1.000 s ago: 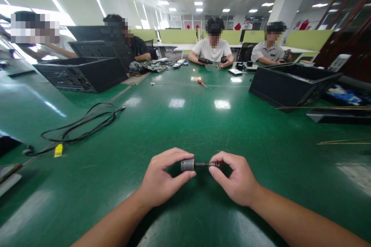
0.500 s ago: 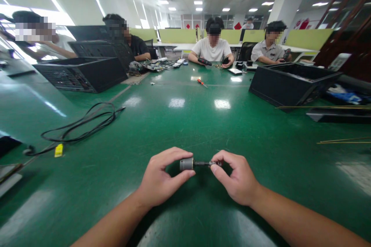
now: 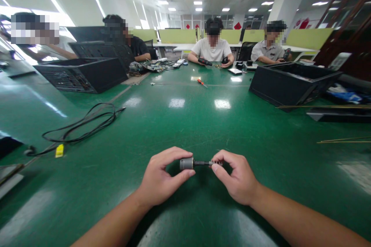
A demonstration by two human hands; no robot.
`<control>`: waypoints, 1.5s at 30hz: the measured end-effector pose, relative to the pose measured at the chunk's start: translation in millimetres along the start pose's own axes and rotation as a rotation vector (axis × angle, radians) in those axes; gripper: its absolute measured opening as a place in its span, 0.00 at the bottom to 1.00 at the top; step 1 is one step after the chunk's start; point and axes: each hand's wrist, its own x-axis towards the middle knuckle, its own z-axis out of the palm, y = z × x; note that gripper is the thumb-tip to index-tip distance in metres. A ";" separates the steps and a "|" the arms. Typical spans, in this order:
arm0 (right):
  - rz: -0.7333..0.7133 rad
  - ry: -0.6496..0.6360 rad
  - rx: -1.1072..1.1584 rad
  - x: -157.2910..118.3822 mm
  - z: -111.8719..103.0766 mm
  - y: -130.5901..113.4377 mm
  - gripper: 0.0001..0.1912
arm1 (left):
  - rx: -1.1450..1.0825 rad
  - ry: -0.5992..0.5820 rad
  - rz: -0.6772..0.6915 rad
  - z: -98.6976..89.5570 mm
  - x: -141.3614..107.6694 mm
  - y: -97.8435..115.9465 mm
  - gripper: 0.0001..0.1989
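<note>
Two bare hands meet over the green table (image 3: 174, 125), and between them I see a dark metal tool (image 3: 203, 163) lying level, its length running from nine o'clock to three, a shadow on the tabletop below it.

At its nine o'clock end, the left hand (image 3: 158, 181) clamps a thick grey cup (image 3: 186, 164), thumb below and index finger above, parted just as wide as the cup. At the three o'clock end, the right hand (image 3: 240, 179) has thumb and index finger drawn nearly together, pinching a small coiled spring (image 3: 219, 163); some of its coils show beyond the fingertips. Bare shaft spans the gap between the two grips, touched by neither. How the other fingers curl I cannot tell.

Taking the tool as the dial's centre, an orange-handled screwdriver (image 3: 200, 82) lies well off at twelve, with a white-shirted person (image 3: 213, 49) seated beyond. Looped black cable (image 3: 84, 125) sits between nine and ten, and a black open case (image 3: 278, 85) stands near two.
</note>
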 end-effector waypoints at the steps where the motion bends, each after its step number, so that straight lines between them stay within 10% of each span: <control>1: 0.002 -0.001 0.001 0.1 -0.2 -0.1 0.06 | -0.001 -0.002 -0.002 -0.2 -0.2 -0.1 0.12; 30: 0.064 -0.015 0.010 -0.7 0.9 3.6 0.09 | 0.000 -0.009 -0.039 -2.4 -1.0 -3.5 0.13; 45: 0.059 -0.102 -0.013 -1.2 7.3 3.1 0.06 | -0.355 0.321 -0.619 -2.8 13.8 -19.8 0.30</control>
